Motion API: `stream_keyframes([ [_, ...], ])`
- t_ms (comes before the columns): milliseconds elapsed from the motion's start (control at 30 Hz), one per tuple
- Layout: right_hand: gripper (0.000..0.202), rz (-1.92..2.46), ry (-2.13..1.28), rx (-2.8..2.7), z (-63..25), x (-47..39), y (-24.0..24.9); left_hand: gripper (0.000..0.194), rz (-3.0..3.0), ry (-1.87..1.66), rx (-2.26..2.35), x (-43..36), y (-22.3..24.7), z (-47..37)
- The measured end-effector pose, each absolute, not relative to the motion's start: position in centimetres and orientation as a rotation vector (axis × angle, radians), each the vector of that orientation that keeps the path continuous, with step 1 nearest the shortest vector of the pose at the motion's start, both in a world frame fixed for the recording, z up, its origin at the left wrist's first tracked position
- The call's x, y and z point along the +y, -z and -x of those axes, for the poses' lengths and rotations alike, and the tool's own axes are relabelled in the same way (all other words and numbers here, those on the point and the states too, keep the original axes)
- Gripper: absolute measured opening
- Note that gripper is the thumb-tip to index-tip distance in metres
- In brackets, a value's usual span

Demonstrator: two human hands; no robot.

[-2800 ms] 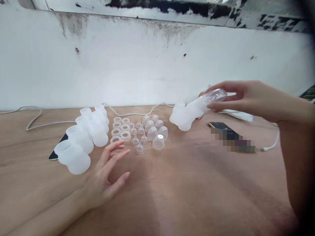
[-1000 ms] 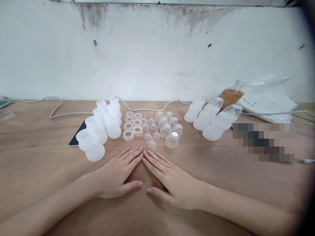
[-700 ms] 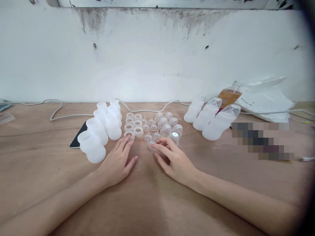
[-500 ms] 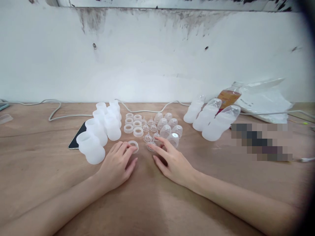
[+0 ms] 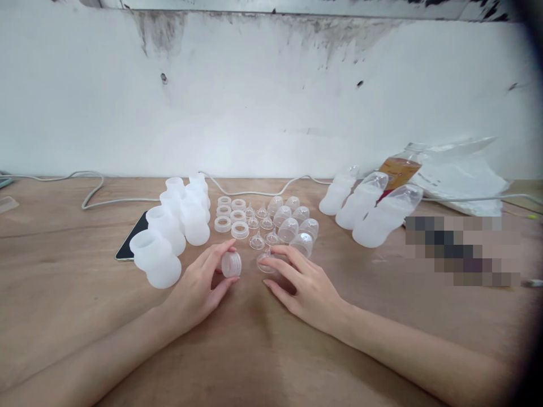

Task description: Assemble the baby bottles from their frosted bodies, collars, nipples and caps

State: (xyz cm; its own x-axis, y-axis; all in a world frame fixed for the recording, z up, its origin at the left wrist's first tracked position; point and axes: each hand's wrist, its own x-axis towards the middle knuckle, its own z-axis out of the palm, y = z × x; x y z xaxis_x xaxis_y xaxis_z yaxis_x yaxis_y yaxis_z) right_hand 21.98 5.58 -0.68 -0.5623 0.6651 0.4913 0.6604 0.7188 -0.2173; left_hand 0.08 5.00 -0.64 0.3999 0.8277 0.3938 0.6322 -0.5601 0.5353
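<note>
My left hand (image 5: 207,277) pinches a clear screw ring (image 5: 232,264) between fingertips and thumb, tipped on its edge with the ridged side showing. My right hand (image 5: 303,282) has its fingers on a clear bottle teat (image 5: 265,263), nearest of the teats; the fingers partly hide it and the thumb is a little apart. Beyond my left hand, several screw rings (image 5: 240,229) lie in two columns. More teats (image 5: 257,242) stand upright beside them. Clear dome caps (image 5: 288,230) stand in rows beyond my right hand.
Frosted bottle bodies (image 5: 163,271) stand in rows at left, beside a dark flat device (image 5: 131,243). Several capped bottles (image 5: 373,226) stand at right, before a labelled jar (image 5: 399,169) and plastic bag (image 5: 460,175). A cable (image 5: 271,191) runs along the wall. A pixelated patch covers the right side.
My left hand has lifted the screw ring and tipped it on edge. My right fingers have closed in on the nearest teat, which has shifted slightly towards me.
</note>
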Motion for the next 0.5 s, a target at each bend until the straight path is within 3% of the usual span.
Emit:
stream_keyframes([
  [133, 0.022, 0.972, -0.092, -2.392, -22.21, 5.62, 1.02, 0.033, -2.326, -0.912, 1.233, 5.15, 0.42, -0.06],
  [300, 0.025, 0.959, -0.172, -2.405, -22.35, 5.67, 1.06, 0.025, -2.307, -0.925, 1.288, 5.62, 0.75, 0.1],
  [500, 0.034, 0.873, -0.364, -2.283, -22.38, 5.74, 0.48, 0.045, -2.177, -0.916, 1.376, 5.83, 1.01, 0.17],
])
